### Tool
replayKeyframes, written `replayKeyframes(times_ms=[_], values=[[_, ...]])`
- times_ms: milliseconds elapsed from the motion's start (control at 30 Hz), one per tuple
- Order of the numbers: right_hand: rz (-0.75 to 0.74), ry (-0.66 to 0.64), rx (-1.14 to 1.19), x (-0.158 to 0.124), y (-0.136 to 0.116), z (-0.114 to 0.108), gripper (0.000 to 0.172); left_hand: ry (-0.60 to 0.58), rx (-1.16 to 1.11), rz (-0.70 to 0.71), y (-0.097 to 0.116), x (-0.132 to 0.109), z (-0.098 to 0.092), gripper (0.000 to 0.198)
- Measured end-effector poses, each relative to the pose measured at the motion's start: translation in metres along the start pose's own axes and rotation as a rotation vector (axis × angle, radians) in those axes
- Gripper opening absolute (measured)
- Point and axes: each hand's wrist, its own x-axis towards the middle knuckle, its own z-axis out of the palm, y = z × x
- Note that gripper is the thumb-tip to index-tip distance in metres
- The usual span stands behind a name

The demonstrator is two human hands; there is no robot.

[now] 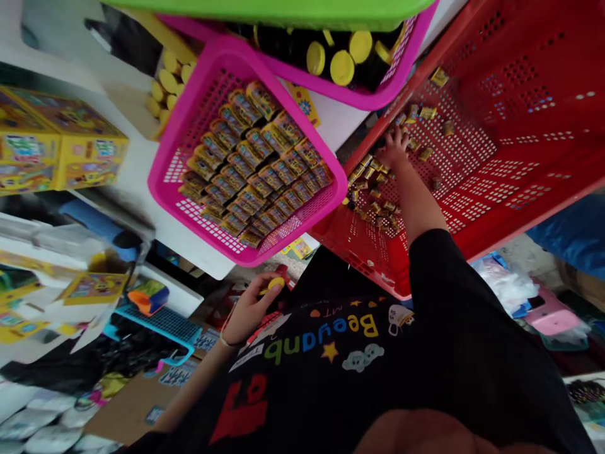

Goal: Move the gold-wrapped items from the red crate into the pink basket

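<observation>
Near my body, my left hand is closed around a small round yellow cap; whether the cap sits on a container is hidden by the fingers. My right hand reaches down into a big red plastic crate, its fingers apart over small gold-and-brown wrapped pieces. These pieces lie scattered on the crate's perforated bottom, several bunched beside my right wrist. Left of the crate stands a pink basket with rows of small yellow printed packs.
At the top, another pink basket holds dark containers with yellow lids, partly under a green rim. Yellow printed boxes stand on the left. More yellow-capped pieces sit in an open carton. A blue basket is lower left.
</observation>
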Motion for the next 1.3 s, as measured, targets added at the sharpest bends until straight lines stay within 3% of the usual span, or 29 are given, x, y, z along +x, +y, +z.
replayKeyframes(times_ms=[67, 167, 300, 467, 567, 667, 800, 867, 933, 1033, 1200, 1300], values=[[0.059, -0.072, 0.063, -0.003, 0.0, 0.012, 0.046, 0.02, 0.018, 0.013, 0.0, 0.003, -0.002, 0.075], [0.029, -0.038, 0.12, -0.024, 0.009, 0.029, 0.043, -0.01, 0.007, 0.005, 0.002, 0.005, -0.003, 0.072], [0.031, 0.026, 0.121, -0.042, 0.019, 0.026, 0.046, -0.067, -0.035, -0.05, 0.005, 0.006, -0.005, 0.07], [0.128, 0.199, 0.084, -0.015, 0.007, -0.01, 0.045, -0.052, -0.008, -0.048, 0.008, 0.008, -0.01, 0.07], [0.135, 0.164, 0.13, 0.007, -0.002, -0.019, 0.047, -0.026, 0.009, -0.06, 0.007, 0.011, -0.011, 0.074], [0.199, 0.131, 0.179, 0.02, -0.003, -0.011, 0.054, -0.028, 0.025, -0.07, 0.007, 0.012, -0.012, 0.076], [0.219, 0.213, 0.247, 0.025, 0.006, 0.011, 0.052, -0.015, 0.035, -0.038, 0.007, 0.012, -0.013, 0.076], [0.207, 0.26, 0.35, 0.026, 0.014, 0.021, 0.049, -0.015, 0.018, -0.058, 0.007, 0.013, -0.015, 0.079], [0.212, 0.355, 0.593, 0.028, 0.026, 0.027, 0.042, -0.024, -0.009, -0.099, 0.005, 0.013, -0.016, 0.082], [0.262, 0.519, 0.925, 0.03, 0.057, 0.023, 0.034, -0.036, -0.041, -0.132, 0.003, 0.015, -0.018, 0.084], [0.309, 0.739, 0.946, 0.031, 0.124, -0.013, 0.064, -0.024, -0.022, -0.11, -0.002, 0.016, -0.018, 0.083], [0.248, 0.761, 0.85, 0.039, 0.14, -0.028, 0.075, -0.031, -0.004, -0.107, -0.003, 0.018, -0.018, 0.083]])
